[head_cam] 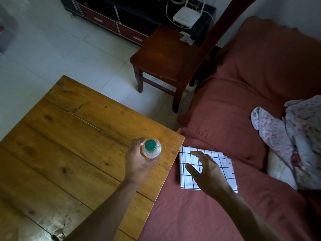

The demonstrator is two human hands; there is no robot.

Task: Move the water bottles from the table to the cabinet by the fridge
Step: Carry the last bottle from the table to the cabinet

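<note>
the left hand (139, 162) gripped a clear water bottle (152, 149) with a green cap, held upright over the near right corner of the wooden table (69, 136). the right hand (206, 171) was free, fingers spread and relaxed, above a folded checked cloth (227, 169) on the red-covered sofa (243, 84) to the right. no other bottle showed on the table, so this looked like the last one there; the cabinet and fridge were out of sight, so the carry and placing seemed left to do
</note>
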